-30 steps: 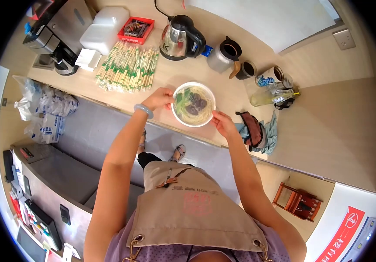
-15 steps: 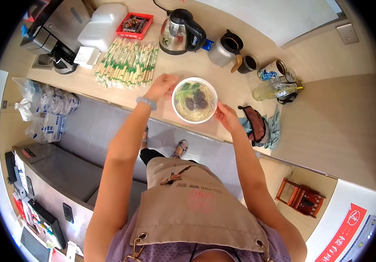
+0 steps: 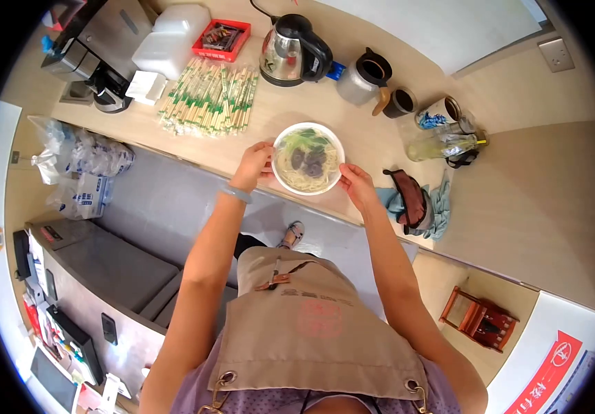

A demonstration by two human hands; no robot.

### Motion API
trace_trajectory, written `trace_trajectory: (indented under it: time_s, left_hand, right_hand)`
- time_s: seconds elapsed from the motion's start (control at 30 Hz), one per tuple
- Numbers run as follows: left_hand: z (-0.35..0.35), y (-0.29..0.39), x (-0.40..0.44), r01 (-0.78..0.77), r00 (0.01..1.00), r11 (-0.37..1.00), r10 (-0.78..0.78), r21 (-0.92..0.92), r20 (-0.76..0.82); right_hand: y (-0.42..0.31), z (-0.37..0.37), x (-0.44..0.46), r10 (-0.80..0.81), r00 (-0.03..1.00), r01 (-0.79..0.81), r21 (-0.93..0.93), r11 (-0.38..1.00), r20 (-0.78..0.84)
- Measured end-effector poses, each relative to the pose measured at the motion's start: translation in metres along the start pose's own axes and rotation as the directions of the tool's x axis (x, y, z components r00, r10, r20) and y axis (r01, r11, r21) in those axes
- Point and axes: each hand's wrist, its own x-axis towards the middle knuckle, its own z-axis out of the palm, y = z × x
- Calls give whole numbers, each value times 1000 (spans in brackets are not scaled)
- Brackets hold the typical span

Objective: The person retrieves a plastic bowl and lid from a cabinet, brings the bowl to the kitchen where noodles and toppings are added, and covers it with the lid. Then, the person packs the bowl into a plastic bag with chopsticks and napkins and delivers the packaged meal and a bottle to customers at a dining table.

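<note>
A round white bowl (image 3: pixel 308 159) with a clear lid shows noodles, green leaves and dark round pieces inside. It is held level near the front edge of the wooden counter (image 3: pixel 277 114). My left hand (image 3: pixel 256 164), with a pale bangle on the wrist, grips the bowl's left rim. On the right rim, the fingers of my right hand (image 3: pixel 356 184) are pressed against the bowl. Wrapped chopsticks (image 3: pixel 209 98) lie in a pile behind and left of my left hand. A dark red and grey pouch (image 3: pixel 411 200) sits on a cloth beside my right hand.
An electric kettle (image 3: pixel 290 52), a metal jug (image 3: pixel 363 77), a dark cup (image 3: pixel 400 103) and a bottle (image 3: pixel 442 146) stand along the back. Napkins (image 3: pixel 146 87), white boxes (image 3: pixel 170 43) and a red tray (image 3: pixel 221 40) are at left. A wooden chair (image 3: pixel 479 319) stands low right.
The bowl's contents have turned relative to the view. My left hand was slightly off the rim half a second ago and now meets it. One foot has gone out of sight.
</note>
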Motion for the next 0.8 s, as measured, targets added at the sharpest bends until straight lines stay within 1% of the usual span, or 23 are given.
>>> trace_trajectory:
  time_s: [0.03,0.1,0.13,0.17,0.2,0.23,0.27,0.3,0.37,0.4,0.43,0.47,0.5,0.53,0.57,0.6,0.63,0.67,0.7,0.77,0.8]
  left_hand:
    - [-1,1,2,-1,1000,1000,1,3,-1]
    - [-2,-4,9,-121,993,992,121,-45,0]
    - [-1,-8,16,-119,993,992,120,-44,6]
    - [-2,-12,23,-174,985,980,173,-101,-13]
    - [-3,-16,30,-229,973,961,226,-154,-37]
    - [-3,-15,28,-230,973,961,227,-153,-38]
    - [-2,-17,25,-203,979,974,200,-102,-39]
    - [-1,-19,22,-175,984,983,173,-52,-40]
    - [3,-16,7,-160,987,986,159,-49,-19]
    - [4,-14,2,-143,990,989,143,-47,0]
    - [4,-12,2,-145,989,988,145,-49,3]
    - [3,-11,2,-181,983,980,184,-85,22]
    - [1,-10,2,-215,974,969,221,-122,41]
    - [-1,-12,8,-214,974,969,221,-123,43]
    - [-2,-14,17,-244,967,963,251,-115,45]
    - [-5,-19,24,-274,959,956,280,-107,48]
    - [-4,-17,18,-271,960,956,277,-110,44]
    - [-1,-14,7,-232,971,964,238,-129,31]
    - [2,-15,-2,-192,980,970,197,-147,17]
    - [6,-26,-13,-154,987,975,160,-161,27]
    - [7,-29,-16,-121,990,977,132,-175,49]
  right_hand:
    - [5,-2,-1,-15,1000,16,34,999,-12]
    - [20,-6,-9,-27,999,29,67,997,-32]
    - [26,-4,-15,10,999,-7,106,994,-30]
    - [28,-2,-17,46,999,-42,145,989,-24]
    - [25,-3,-17,43,999,-39,146,988,-24]
    - [15,-1,-20,76,997,-76,108,991,3]
    - [10,1,-22,111,993,-113,69,991,28]
    - [10,1,-17,112,993,-113,71,991,28]
    - [12,-3,-2,-12,997,15,35,999,-71]
    - [18,-4,-1,-14,997,17,35,999,-72]
    - [23,-2,-4,-38,998,45,128,991,-57]
    - [28,1,-6,-64,997,71,219,973,-42]
    - [31,1,-9,-66,997,74,217,973,-43]
    - [30,7,-17,-2,999,11,216,976,-42]
    - [30,9,-22,63,997,-53,217,975,-41]
    - [28,7,-20,66,997,-55,217,975,-42]
    - [22,2,-15,54,999,-52,197,979,-5]
    - [17,-2,-11,46,998,-51,176,983,32]
    - [15,-4,-7,57,998,-62,176,983,34]
    - [13,-1,1,-30,999,33,96,995,-28]
    - [18,1,-1,-23,999,25,99,995,-25]
